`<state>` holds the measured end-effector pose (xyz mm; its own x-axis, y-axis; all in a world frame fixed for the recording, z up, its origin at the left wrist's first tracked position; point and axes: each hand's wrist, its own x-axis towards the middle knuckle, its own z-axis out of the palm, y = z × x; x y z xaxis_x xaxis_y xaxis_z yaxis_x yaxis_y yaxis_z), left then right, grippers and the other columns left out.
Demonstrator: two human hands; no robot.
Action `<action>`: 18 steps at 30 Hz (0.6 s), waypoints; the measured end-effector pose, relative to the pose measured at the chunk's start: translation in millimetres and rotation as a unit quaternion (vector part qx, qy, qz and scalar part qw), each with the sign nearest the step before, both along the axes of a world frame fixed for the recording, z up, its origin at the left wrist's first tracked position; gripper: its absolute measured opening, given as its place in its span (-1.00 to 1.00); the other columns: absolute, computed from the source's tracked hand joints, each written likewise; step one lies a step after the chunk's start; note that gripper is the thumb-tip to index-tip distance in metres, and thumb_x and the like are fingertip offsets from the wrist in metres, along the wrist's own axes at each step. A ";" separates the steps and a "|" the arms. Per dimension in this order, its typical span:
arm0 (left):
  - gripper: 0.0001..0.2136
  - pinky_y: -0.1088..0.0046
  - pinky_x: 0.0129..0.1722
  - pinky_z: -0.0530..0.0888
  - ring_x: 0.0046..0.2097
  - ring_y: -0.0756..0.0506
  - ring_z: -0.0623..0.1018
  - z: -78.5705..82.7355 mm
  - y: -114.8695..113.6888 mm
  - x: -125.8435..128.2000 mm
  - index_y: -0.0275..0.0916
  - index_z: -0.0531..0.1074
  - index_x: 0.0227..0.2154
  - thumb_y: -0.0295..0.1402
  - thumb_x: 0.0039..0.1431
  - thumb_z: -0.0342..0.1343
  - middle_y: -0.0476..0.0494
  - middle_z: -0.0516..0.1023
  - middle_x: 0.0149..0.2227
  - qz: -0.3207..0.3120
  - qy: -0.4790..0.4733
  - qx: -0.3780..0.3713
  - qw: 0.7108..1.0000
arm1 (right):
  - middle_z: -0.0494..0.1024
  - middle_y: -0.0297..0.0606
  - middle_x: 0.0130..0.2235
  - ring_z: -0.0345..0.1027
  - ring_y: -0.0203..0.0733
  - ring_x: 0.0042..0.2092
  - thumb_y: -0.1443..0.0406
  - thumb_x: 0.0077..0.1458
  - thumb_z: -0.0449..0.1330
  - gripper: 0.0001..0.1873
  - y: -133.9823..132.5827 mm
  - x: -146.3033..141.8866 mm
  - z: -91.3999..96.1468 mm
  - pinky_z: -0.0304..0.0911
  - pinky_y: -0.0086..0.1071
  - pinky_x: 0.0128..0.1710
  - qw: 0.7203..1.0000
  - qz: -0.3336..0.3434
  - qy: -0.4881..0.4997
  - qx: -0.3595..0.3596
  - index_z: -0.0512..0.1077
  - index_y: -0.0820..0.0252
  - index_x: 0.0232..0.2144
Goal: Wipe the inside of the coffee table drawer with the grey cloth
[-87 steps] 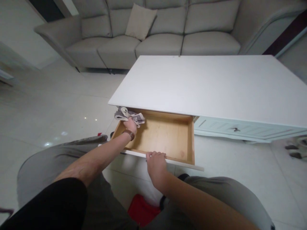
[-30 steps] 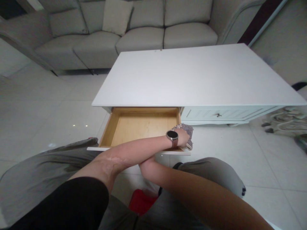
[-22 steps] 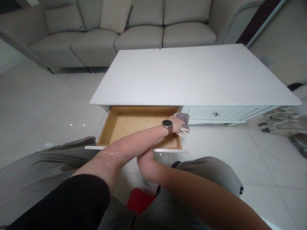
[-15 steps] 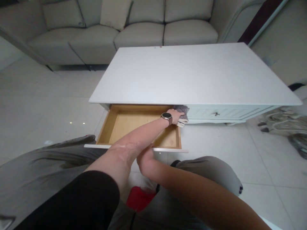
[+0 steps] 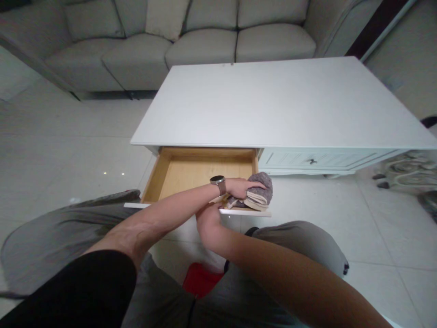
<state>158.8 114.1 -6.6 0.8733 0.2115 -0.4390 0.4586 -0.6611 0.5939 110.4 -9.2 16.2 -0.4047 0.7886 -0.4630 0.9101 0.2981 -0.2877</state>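
Observation:
A wooden drawer (image 5: 191, 171) stands pulled out from the front left of a white coffee table (image 5: 273, 105). My left hand (image 5: 241, 187), with a watch on its wrist, reaches across and presses a folded grey and cream cloth (image 5: 257, 196) onto the drawer's front right corner. Its fingers are wrapped over the cloth. My right hand (image 5: 206, 221) rests lower down against the drawer's white front panel, under my left forearm. The right hand's fingers are hidden.
A second drawer (image 5: 314, 160) with a small dark knob sits closed to the right. A grey sofa (image 5: 205, 36) with a cushion stands behind the table. A red object (image 5: 200, 280) lies on the tiled floor between my knees. Patterned items (image 5: 403, 168) lie at the right edge.
My left hand has drawn the cloth along the drawer's right side from the back corner to the front right corner. Earlier it was at the back left corner. The right hand stayed on the front panel.

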 end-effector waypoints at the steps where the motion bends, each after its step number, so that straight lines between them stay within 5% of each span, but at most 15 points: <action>1: -0.13 0.45 -0.16 0.49 -0.12 -0.12 0.62 6.3 8.5 -8.4 0.08 -0.02 0.42 -0.44 0.03 0.12 -0.06 0.60 0.07 0.018 0.003 0.012 1.000 | 0.48 0.31 0.12 0.41 0.26 0.15 0.55 0.23 0.02 -0.52 -1.0 0.9 0.8 0.33 0.28 0.07 1.000 0.004 -0.025 0.004 0.38 0.43 0.17; 4: -0.09 0.37 -0.14 0.49 -0.12 -0.19 0.63 23.2 38.7 -37.6 0.07 -0.19 0.46 -0.37 0.08 0.12 -0.12 0.61 0.06 0.073 0.053 0.125 0.988 | 0.48 0.28 0.12 0.44 0.16 0.13 0.56 0.26 -0.05 -0.46 -3.5 3.4 2.5 0.32 0.26 0.07 0.997 0.024 -0.070 0.018 0.29 0.37 0.25; 7: -0.03 0.26 -0.03 0.47 0.00 -0.26 0.60 22.1 59.1 -70.2 0.07 -0.31 0.46 -0.29 0.10 0.17 -0.21 0.55 0.15 0.110 0.142 0.223 0.958 | 0.49 0.26 0.09 0.46 0.14 0.11 0.54 0.27 -0.08 -0.46 -5.1 4.3 3.3 0.32 0.22 0.07 0.995 0.036 -0.086 0.022 0.27 0.34 0.26; 9: 0.03 0.16 0.12 0.41 0.20 -0.34 0.48 7.2 61.8 -89.7 0.07 -0.34 0.46 -0.21 0.08 0.23 -0.27 0.33 0.34 0.117 0.187 0.222 0.950 | 0.50 0.29 0.08 0.47 0.15 0.09 0.54 0.26 -0.08 -0.46 -5.6 4.1 3.3 0.32 0.22 0.06 0.995 0.038 -0.087 0.022 0.27 0.36 0.25; 13: 0.24 -0.31 0.28 0.11 0.45 -0.59 -0.16 -40.5 48.1 -108.8 0.10 -0.37 0.46 -0.03 -0.15 0.40 -0.24 -0.41 0.51 0.121 0.228 0.165 0.952 | 0.50 0.28 0.09 0.47 0.15 0.10 0.55 0.23 -0.07 -0.44 -5.6 2.7 2.5 0.32 0.23 0.05 0.996 0.032 -0.084 0.029 0.26 0.35 0.26; 18: 0.25 -0.52 0.21 -0.02 0.42 -0.62 -0.45 -84.4 33.9 -99.7 0.17 -0.44 0.44 -0.09 -0.13 0.41 -0.14 -0.66 0.47 0.172 0.219 0.157 0.948 | 0.50 0.29 0.08 0.46 0.18 0.10 0.52 0.22 -0.03 -0.45 -4.8 2.4 2.9 0.31 0.22 0.05 0.994 0.042 -0.098 0.030 0.27 0.37 0.25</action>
<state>59.1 148.0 -91.1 0.4773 0.6306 -0.6120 0.8362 -0.5401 0.0956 112.8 -14.0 19.0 -0.3762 0.7844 -0.4931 0.9185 0.3859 -0.0869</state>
